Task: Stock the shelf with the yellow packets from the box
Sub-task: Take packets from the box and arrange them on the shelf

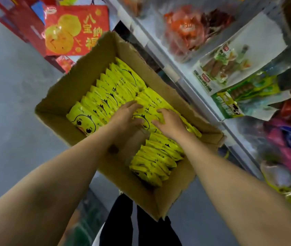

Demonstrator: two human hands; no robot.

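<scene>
An open cardboard box (pixel 66 93) sits below me, filled with rows of yellow packets (pixel 109 93) printed with a duck face. More of these packets (pixel 157 157) stand in a second row at the near right. A gap at the box's middle shows bare cardboard. Both hands are inside the box over a middle stack of packets (pixel 148 119). My left hand (pixel 125 116) curls its fingers over the stack's left side. My right hand (pixel 169 121) curls over its right side. Between the two hands, the stack is gripped. The white shelf (pixel 180 75) runs along the right.
The shelf on the right holds green-and-white snack bags (pixel 226 68), orange-red bags (pixel 185 31) and pink and blue bags (pixel 290 139). Red gift boxes (pixel 75 31) stand on the grey floor beyond the box. My dark trouser legs (pixel 121 224) are below the box.
</scene>
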